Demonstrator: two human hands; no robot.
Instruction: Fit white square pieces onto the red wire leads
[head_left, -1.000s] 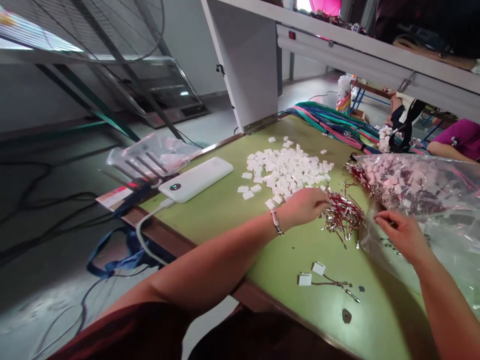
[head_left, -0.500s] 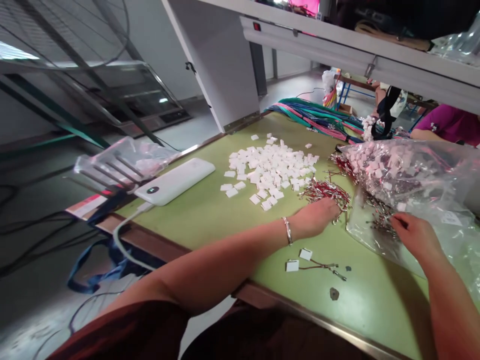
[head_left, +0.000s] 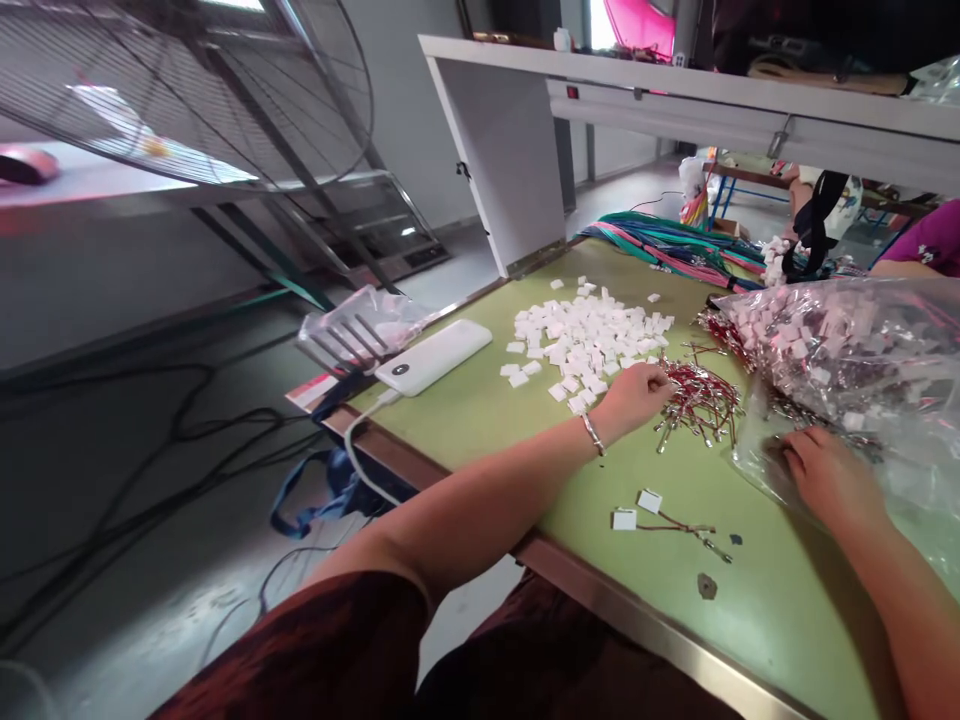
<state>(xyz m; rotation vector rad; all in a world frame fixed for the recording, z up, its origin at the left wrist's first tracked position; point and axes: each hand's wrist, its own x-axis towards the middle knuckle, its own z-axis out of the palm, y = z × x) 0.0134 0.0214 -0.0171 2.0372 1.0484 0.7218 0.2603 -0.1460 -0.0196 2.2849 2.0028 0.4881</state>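
My left hand (head_left: 634,396) is curled, thumb and fingers together, at the left edge of a pile of short red wires with metal terminals (head_left: 697,400). What its fingertips hold, if anything, is too small to name. Just behind it spreads a heap of small white plastic connectors (head_left: 592,330). At the near edge of a clear plastic bag (head_left: 870,320), my right hand (head_left: 836,480) has its fingers bent and closed near dark wires with terminals; its grip is hidden. Two white connectors with wires attached (head_left: 625,520) lie in front of my hands.
A white power bank (head_left: 435,358) with a cable lies on the left of the green table (head_left: 525,440). Bundled coloured wires (head_left: 660,245) run along the back under a white shelf (head_left: 675,80). A large fan (head_left: 247,90) stands left; a person's purple sleeve (head_left: 926,240) shows at right.
My left hand has come off the middle of the red wire pile to its left edge, nearer the white connectors. My right hand stays by the bag. The view has turned left.
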